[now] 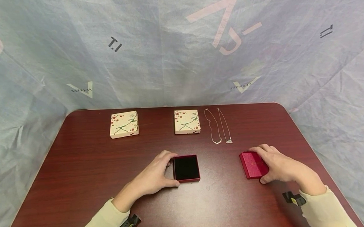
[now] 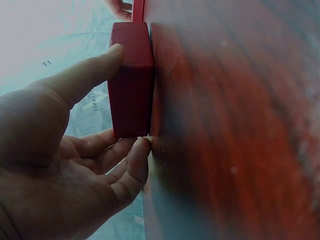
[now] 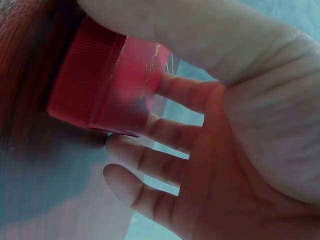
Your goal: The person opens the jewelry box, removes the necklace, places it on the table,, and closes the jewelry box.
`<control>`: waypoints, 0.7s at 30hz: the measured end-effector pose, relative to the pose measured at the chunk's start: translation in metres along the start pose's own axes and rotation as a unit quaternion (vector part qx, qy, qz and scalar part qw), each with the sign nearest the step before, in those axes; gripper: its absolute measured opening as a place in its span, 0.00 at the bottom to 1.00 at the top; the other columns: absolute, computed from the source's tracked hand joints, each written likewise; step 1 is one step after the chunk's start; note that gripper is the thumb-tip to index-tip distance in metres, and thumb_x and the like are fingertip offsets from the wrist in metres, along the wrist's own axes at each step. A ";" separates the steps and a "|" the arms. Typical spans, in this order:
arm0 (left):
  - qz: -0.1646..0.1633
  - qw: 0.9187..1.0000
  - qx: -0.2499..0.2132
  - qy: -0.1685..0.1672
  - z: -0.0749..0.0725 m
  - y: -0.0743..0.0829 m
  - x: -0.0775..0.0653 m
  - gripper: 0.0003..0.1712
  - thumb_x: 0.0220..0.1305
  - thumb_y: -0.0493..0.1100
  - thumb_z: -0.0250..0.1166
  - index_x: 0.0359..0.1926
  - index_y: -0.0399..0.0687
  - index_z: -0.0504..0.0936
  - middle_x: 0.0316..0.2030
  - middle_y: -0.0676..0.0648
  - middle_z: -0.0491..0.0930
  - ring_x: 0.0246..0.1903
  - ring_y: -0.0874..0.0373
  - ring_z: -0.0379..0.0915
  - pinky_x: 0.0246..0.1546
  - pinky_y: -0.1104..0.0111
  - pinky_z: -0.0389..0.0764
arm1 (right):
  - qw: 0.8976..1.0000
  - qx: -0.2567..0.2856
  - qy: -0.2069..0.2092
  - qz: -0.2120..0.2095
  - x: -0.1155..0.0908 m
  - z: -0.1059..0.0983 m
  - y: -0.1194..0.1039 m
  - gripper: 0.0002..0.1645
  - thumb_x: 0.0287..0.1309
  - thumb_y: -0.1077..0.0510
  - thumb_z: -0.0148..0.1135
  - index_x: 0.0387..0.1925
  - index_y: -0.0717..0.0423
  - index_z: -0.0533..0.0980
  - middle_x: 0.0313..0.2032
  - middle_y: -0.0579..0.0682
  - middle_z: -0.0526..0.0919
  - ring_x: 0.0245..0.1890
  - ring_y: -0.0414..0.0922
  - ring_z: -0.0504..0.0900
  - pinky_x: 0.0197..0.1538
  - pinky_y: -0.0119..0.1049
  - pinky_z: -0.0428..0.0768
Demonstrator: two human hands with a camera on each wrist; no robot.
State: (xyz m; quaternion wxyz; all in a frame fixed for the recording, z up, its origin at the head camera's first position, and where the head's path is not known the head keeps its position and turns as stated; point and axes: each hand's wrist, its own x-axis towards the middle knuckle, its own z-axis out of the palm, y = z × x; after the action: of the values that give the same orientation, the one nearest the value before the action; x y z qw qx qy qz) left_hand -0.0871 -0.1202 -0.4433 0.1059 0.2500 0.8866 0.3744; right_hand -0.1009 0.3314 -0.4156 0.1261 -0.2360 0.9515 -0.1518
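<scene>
Crimson-walled, black-lined box [image 1: 186,168] gripped by the left hand [image 1: 155,174]; red printed piece [image 1: 253,165] gripped to its right, well apart.

Box is approached from its left side: thumb is set against its near wall, fingers are placed along the far one, hand spread to the box's width. Box is seen flat on the table [image 1: 215,209]; being squarish, no clear long axis is given. Printed piece, slightly turned relative to the box, is held by the right hand [image 1: 280,165] from the side facing away from the box, thumb at the near edge, fingers at the far edge. Whether it is a lid or a closed box cannot be told. Two necklaces [image 1: 229,141] are laid beyond the box, to its right.
</scene>
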 end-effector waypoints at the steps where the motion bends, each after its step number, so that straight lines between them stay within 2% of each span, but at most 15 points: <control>1: 0.000 1.000 0.000 0.000 0.000 0.000 0.000 0.51 0.50 0.46 0.86 0.72 0.36 0.72 0.59 0.47 0.75 0.55 0.53 0.74 0.59 0.56 0.77 | 1.000 -0.001 -0.001 0.000 0.000 0.000 0.000 0.63 0.26 0.56 0.93 0.69 0.56 0.70 0.57 0.54 0.75 0.56 0.56 0.73 0.49 0.49 0.81; 13: 0.008 1.000 0.005 0.004 0.000 0.000 0.000 0.53 0.49 0.47 0.87 0.72 0.36 0.71 0.60 0.46 0.75 0.55 0.51 0.74 0.60 0.55 0.77 | 1.000 -0.006 0.000 -0.013 0.004 0.000 0.004 0.58 0.30 0.55 0.91 0.66 0.58 0.71 0.54 0.52 0.75 0.52 0.51 0.73 0.44 0.42 0.80; 21: 0.006 1.000 0.009 0.003 0.001 0.000 -0.001 0.53 0.50 0.47 0.86 0.73 0.35 0.70 0.61 0.46 0.74 0.56 0.52 0.74 0.61 0.54 0.77 | 1.000 -0.004 0.000 -0.014 0.007 -0.003 0.000 0.58 0.34 0.52 0.90 0.68 0.57 0.69 0.57 0.51 0.75 0.54 0.51 0.73 0.47 0.43 0.81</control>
State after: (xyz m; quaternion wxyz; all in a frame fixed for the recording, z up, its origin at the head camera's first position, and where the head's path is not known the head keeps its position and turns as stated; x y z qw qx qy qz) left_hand -0.0863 -0.1199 -0.4434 0.0990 0.2553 0.8887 0.3677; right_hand -0.1080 0.3288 -0.4141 0.1228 -0.2495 0.9488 -0.1498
